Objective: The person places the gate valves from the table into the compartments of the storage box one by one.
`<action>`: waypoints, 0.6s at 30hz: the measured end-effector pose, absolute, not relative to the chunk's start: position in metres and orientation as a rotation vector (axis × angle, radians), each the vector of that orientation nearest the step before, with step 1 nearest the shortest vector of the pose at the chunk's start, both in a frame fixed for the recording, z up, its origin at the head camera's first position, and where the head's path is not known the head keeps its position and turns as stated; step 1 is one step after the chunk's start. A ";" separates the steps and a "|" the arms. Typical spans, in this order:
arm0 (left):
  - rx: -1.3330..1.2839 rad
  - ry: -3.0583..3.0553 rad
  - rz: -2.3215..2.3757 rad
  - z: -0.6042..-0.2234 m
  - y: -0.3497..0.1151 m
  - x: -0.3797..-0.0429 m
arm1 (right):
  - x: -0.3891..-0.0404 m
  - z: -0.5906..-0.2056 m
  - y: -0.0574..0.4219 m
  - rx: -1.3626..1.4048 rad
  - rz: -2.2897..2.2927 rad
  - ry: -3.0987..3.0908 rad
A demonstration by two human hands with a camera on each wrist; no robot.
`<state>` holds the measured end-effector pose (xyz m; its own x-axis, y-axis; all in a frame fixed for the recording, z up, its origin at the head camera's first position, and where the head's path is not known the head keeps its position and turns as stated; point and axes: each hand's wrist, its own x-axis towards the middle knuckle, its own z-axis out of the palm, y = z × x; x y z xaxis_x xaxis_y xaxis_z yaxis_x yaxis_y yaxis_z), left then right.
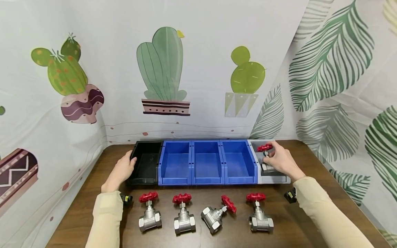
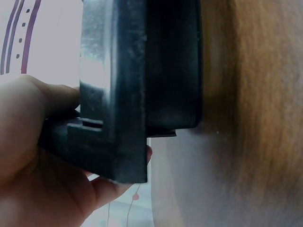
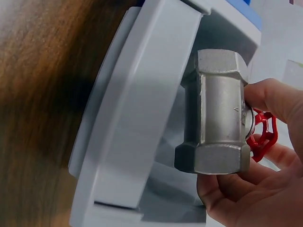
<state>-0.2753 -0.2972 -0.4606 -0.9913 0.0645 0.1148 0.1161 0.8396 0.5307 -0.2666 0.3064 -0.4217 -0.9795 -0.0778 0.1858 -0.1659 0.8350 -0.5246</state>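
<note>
My right hand grips a gate valve with a silver body and a red handwheel, its fingers around the stem below the wheel. The valve is at the opening of the grey bin, the right end of a row. At the other end my left hand holds the side wall of the black bin, thumb over the rim and fingers outside. In the left wrist view the black bin's corner sits between thumb and fingers.
Three blue bins stand side by side between the black and grey ones. Several more red-wheeled valves, including one at the left and one at the right, lie on the wooden table in front. A printed cloth hangs behind.
</note>
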 end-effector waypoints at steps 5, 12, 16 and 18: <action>-0.139 -2.940 -0.839 -0.459 -0.298 -0.276 | -0.271 -0.425 0.302 0.185 0.817 -2.863; -0.133 -2.945 -0.843 -0.459 -0.299 -0.276 | -0.277 -0.429 0.296 0.157 0.850 -2.881; -0.142 -2.952 -0.853 -0.461 -0.300 -0.275 | -0.280 -0.434 0.297 0.120 0.847 -2.913; -0.147 -2.955 -0.850 -0.462 -0.300 -0.275 | -0.282 -0.436 0.297 0.110 0.846 -2.930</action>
